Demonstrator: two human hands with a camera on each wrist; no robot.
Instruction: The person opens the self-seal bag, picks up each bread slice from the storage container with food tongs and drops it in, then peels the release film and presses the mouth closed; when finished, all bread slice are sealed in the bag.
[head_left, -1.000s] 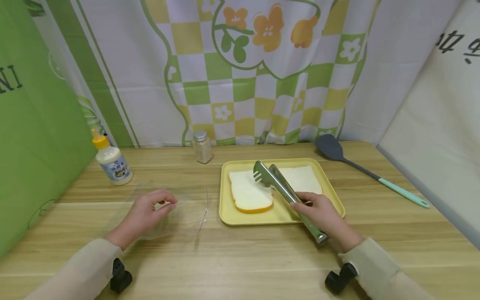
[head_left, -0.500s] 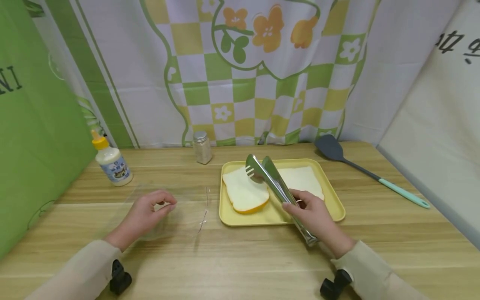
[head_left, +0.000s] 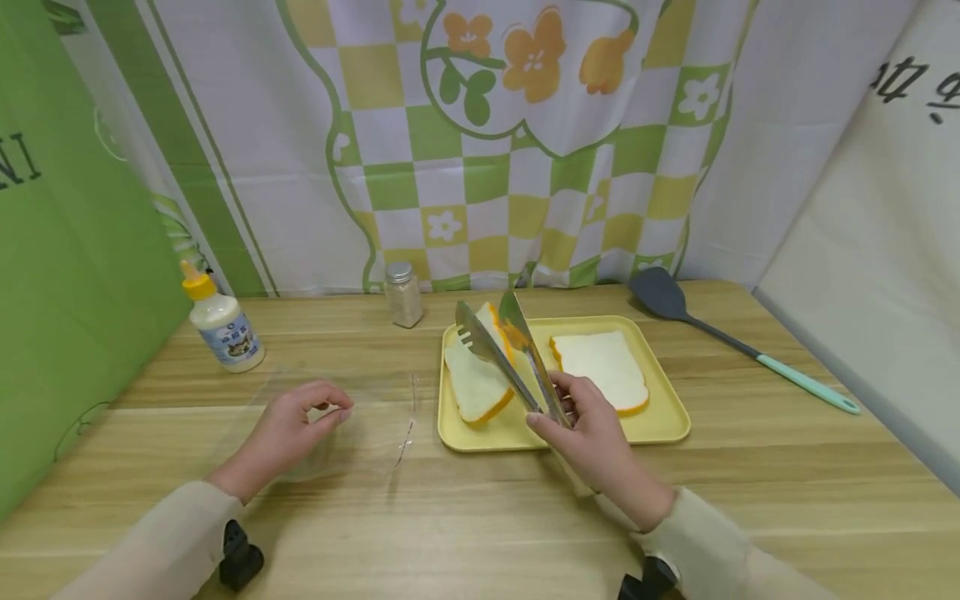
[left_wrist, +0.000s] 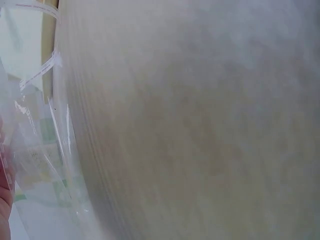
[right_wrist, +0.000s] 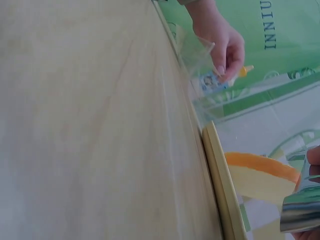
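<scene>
My right hand (head_left: pixel 592 442) grips metal tongs (head_left: pixel 495 354), whose tips straddle the raised edge of a bread slice (head_left: pixel 472 383). That slice tilts on the left side of a yellow tray (head_left: pixel 536 433), its orange crust turned up. A second bread slice (head_left: pixel 603 364) lies flat on the tray's right side. My left hand (head_left: pixel 300 429) pinches a clear plastic bag (right_wrist: pixel 192 57), which stands left of the tray with its opening edge towards it. Most of the bag is hard to see in the head view; the left wrist view shows its shiny film.
A squeeze bottle (head_left: pixel 228 333) with a yellow cap stands at the back left. Behind the tray's left corner is a glass jar (head_left: pixel 405 300) with a metal lid. A spatula (head_left: pixel 720 337) lies to the tray's right. Fabric curtains (head_left: pixel 525 183) enclose the wooden table (head_left: pixel 450 533).
My right hand and the tongs have moved left. The left bread slice has shifted, turned and tipped up at its right edge between the tongs. The left hand stays in place.
</scene>
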